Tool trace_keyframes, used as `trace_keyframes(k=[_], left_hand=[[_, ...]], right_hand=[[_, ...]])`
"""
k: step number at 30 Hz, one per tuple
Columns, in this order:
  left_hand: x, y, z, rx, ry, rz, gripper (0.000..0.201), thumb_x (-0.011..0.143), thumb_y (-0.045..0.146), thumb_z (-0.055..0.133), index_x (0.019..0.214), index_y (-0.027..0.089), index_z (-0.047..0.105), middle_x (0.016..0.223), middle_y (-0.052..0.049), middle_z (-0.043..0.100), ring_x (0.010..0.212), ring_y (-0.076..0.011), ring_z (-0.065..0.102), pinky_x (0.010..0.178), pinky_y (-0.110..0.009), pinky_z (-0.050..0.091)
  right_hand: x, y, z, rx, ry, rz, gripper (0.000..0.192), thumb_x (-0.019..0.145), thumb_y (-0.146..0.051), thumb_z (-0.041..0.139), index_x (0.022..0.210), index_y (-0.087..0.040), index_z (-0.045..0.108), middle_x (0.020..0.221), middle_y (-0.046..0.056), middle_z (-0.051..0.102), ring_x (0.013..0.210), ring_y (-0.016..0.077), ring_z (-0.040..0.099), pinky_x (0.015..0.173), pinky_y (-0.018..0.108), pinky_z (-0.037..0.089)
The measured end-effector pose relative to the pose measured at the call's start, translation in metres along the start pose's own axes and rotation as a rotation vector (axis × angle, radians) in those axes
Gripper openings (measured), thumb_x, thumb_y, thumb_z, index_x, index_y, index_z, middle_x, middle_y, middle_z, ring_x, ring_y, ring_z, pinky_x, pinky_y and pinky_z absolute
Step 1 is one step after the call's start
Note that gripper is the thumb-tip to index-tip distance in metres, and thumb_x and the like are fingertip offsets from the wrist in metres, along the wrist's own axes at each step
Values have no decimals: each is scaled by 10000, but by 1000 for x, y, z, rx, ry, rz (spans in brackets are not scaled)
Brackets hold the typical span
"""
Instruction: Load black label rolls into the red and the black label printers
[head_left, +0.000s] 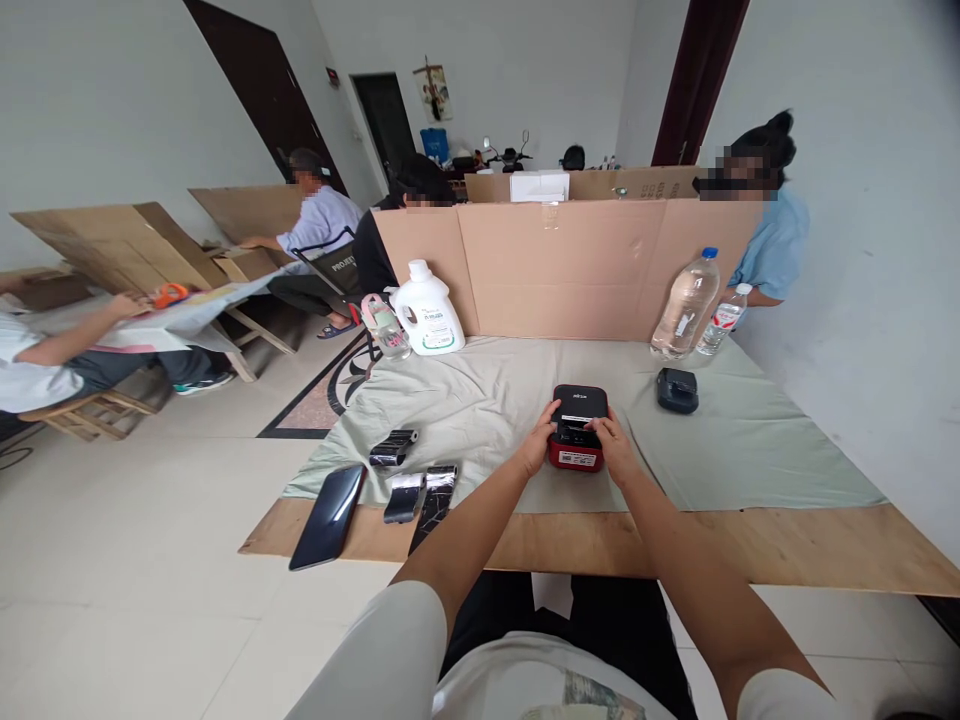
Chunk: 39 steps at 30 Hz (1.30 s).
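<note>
The label [578, 459] on the device [579, 405] is illegibly small

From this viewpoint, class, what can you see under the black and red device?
Pale green cloth shows around the device, which seems to rest on it. The patch directly beneath is covered, and the left hand and right hand hide parts of the device.

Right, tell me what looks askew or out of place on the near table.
The dark tablet-like device at the front left lies slanted, its near end seeming to poke slightly past the edge of the table. The pale green cloth is rumpled, mostly on the left. I see no spill.
</note>
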<state>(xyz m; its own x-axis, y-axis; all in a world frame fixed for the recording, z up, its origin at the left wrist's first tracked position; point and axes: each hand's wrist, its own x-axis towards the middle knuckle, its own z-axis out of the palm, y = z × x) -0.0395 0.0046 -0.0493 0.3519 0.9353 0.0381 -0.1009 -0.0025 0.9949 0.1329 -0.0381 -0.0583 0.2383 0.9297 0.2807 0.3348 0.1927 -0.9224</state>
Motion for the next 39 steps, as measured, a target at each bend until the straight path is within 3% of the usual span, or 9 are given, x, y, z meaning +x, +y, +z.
trace_keyframes(k=[4, 9, 13, 17, 25, 30, 34, 39], left_hand=[[1, -2, 3, -62, 41, -38, 636, 767, 240, 487, 1400, 270, 433, 1421, 7, 466, 1274, -222, 457, 1101, -382, 314], [-2, 3, -4, -83, 61, -61, 655, 721, 205, 485, 1372, 277, 465, 1383, 6, 503, 1218, -216, 501, 1049, -381, 373], [-5, 10, -5, -167, 65, -97, 683, 658, 190, 483, 1338, 257, 491, 1285, -15, 575, 1091, -210, 571, 948, -370, 453], [-2, 20, -7, -248, 40, -137, 718, 564, 151, 482, 1277, 208, 542, 1116, -34, 650, 936, -201, 609, 826, -340, 497], [5, 25, -10, -292, -23, -158, 818, 495, 131, 463, 1308, 202, 522, 1052, -35, 674, 891, -203, 611, 762, -317, 498], [10, 23, -14, -264, -48, -137, 937, 471, 127, 462, 1398, 249, 411, 1209, -24, 616, 918, -196, 604, 705, -278, 489], [17, 27, -18, -158, -72, -142, 999, 472, 117, 466, 1436, 335, 322, 1430, 18, 433, 1019, -207, 579, 717, -282, 491], [29, 31, -18, 54, -65, -109, 932, 548, 108, 507, 1439, 294, 305, 1444, -33, 401, 1202, -243, 484, 905, -353, 451]], right_hand=[[-5, -8, 4, 35, 22, 39, 293, 776, -484, 538, 861, -240, 677, 1285, 44, 548, 1264, 274, 438, 1063, 450, 337], [-11, -15, 6, 24, -16, 0, 242, 710, -382, 604, 911, -254, 650, 1363, 32, 472, 1333, 270, 353, 1093, 464, 294], [-11, -13, 6, 1, -59, -3, 403, 699, -360, 609, 1090, -264, 605, 1460, 35, 354, 1369, 268, 305, 1120, 474, 257], [-12, -4, 5, 14, -60, 8, 640, 704, -387, 626, 1314, -275, 468, 1520, 47, 265, 1405, 264, 248, 1150, 474, 210], [-17, -1, 10, 134, -23, 38, 842, 720, -432, 635, 1451, -253, 256, 1529, 71, 261, 1398, 258, 270, 1151, 489, 215], [-19, -3, 17, 233, 37, 74, 967, 707, -418, 649, 1488, -213, 118, 1513, 106, 294, 1366, 262, 332, 1137, 476, 254], [-20, -5, 19, 272, 43, 50, 897, 720, -440, 640, 1467, -212, 201, 1496, 105, 329, 1355, 260, 345, 1137, 471, 257], [-25, 5, 21, 235, 67, -8, 790, 773, -538, 589, 1436, -230, 289, 1488, 91, 347, 1375, 267, 310, 1146, 494, 223]])
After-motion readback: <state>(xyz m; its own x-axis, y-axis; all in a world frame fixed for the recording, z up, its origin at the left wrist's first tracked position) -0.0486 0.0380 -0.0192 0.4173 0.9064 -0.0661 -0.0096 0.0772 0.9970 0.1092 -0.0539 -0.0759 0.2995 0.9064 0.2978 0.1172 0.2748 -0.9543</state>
